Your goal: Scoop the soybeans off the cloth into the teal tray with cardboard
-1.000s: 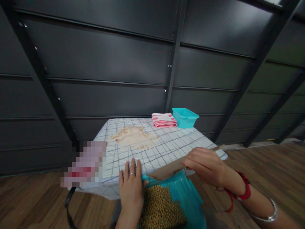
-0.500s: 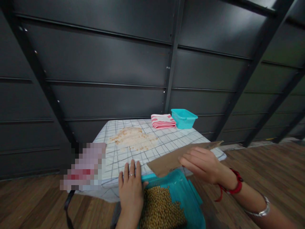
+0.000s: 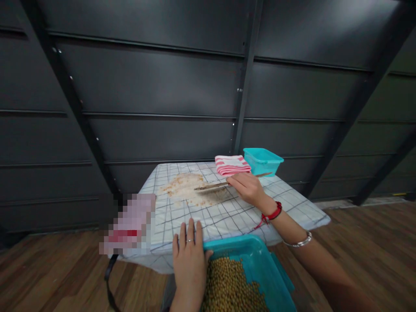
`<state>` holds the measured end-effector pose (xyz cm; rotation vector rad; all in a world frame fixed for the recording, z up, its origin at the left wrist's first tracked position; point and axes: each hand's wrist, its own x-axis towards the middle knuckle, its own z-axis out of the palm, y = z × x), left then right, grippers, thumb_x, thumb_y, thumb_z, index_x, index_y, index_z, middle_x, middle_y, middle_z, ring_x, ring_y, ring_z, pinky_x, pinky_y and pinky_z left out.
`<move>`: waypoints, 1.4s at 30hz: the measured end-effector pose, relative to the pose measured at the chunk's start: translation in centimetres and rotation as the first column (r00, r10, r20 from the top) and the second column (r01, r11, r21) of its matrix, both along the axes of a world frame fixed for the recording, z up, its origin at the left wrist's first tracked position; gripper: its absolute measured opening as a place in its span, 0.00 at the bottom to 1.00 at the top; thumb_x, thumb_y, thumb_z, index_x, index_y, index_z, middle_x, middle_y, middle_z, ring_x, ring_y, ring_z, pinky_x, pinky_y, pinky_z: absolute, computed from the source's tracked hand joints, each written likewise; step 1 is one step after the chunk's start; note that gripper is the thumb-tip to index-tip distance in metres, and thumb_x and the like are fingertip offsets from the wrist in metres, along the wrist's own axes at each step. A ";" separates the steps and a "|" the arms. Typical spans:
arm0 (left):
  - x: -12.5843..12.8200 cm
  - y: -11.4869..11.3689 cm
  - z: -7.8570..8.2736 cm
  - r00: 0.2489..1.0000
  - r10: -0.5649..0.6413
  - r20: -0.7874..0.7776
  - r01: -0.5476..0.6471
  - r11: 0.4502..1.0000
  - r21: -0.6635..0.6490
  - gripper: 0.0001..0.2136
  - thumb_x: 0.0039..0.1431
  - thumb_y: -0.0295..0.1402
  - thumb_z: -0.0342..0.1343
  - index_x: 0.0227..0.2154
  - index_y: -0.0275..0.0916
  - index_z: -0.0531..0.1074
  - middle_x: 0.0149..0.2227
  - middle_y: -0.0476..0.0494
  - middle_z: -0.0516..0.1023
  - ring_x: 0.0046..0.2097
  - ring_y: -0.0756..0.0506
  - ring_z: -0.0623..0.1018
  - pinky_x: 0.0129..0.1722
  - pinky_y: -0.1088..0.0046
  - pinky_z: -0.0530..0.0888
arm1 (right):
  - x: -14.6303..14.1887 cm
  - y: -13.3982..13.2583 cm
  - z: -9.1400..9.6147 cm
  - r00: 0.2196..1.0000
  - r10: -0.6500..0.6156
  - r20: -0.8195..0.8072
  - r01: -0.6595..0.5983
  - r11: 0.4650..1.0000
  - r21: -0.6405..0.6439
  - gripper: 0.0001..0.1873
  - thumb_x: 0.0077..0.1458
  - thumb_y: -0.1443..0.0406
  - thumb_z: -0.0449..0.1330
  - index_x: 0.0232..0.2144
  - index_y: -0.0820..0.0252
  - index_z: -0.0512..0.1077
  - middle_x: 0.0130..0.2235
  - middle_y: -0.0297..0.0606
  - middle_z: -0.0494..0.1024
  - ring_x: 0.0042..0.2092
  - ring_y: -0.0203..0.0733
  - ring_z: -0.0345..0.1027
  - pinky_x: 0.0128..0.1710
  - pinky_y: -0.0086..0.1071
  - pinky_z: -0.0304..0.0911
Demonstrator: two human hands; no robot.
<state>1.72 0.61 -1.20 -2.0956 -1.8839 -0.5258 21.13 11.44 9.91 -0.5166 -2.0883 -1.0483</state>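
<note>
My right hand point(image 3: 246, 187) grips a thin piece of brown cardboard point(image 3: 212, 186), seen nearly edge-on above the table. Beneath and left of it, a pale grainy spread with tan bits point(image 3: 185, 187) lies on the checked tablecloth point(image 3: 201, 221). My left hand point(image 3: 189, 255) rests flat with fingers stretched at the table's near edge, its thumb by the rim of a teal plastic tub point(image 3: 271, 268). Inside that tub are many small round yellowish beans point(image 3: 230, 284), which look like soybeans.
A folded pink-and-white striped towel point(image 3: 232, 165) sits at the table's back, beside a second turquoise tub point(image 3: 262, 161). A blurred-out pink item point(image 3: 133, 221) with a black strap point(image 3: 110, 277) is at the left edge. Behind stands a dark panelled wall point(image 3: 162, 82); the floor point(image 3: 351, 242) is wooden.
My right hand has carried the cardboard from above the bean tub forward over the table to the grainy spread, turning it edge-on. My left hand keeps its place at the table edge.
</note>
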 end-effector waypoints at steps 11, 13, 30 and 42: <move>0.1 -0.1 -0.1 1.000 0.002 0.028 -0.001 1.000 -0.014 0.26 0.50 0.32 0.53 0.54 0.39 0.60 0.58 0.38 0.63 0.58 0.37 0.63 0.53 0.52 0.64 | -1.2 0.3 -2.8 0.994 0.110 -0.028 -0.111 0.994 -0.023 0.15 0.53 0.77 0.46 0.37 0.60 0.68 0.28 0.36 0.73 0.31 0.34 0.61 0.31 0.32 0.59; 0.0 0.0 -0.1 1.000 -0.002 0.025 0.002 1.000 -0.017 0.26 0.50 0.33 0.53 0.55 0.39 0.59 0.58 0.37 0.63 0.58 0.37 0.63 0.53 0.52 0.64 | -1.1 0.1 -2.8 0.992 0.124 -0.010 -0.124 0.992 -0.036 0.15 0.52 0.77 0.46 0.38 0.60 0.68 0.28 0.36 0.73 0.31 0.34 0.61 0.32 0.32 0.59; -0.1 0.1 -0.4 0.999 -0.011 0.050 0.012 1.000 -0.020 0.28 0.49 0.34 0.54 0.55 0.39 0.59 0.58 0.36 0.63 0.58 0.37 0.62 0.54 0.52 0.62 | -1.6 -1.5 -0.6 0.981 0.176 0.083 -0.171 0.983 -0.064 0.12 0.54 0.75 0.48 0.38 0.61 0.66 0.28 0.36 0.73 0.32 0.35 0.62 0.31 0.31 0.59; -0.1 0.1 -0.6 0.998 -0.012 0.055 0.013 1.000 -0.019 0.27 0.49 0.35 0.54 0.55 0.40 0.59 0.58 0.37 0.63 0.58 0.38 0.62 0.54 0.54 0.63 | 0.0 -2.6 -0.8 0.975 0.221 0.021 -0.217 0.969 -0.116 0.18 0.51 0.76 0.48 0.44 0.61 0.64 0.30 0.38 0.73 0.32 0.37 0.63 0.30 0.33 0.61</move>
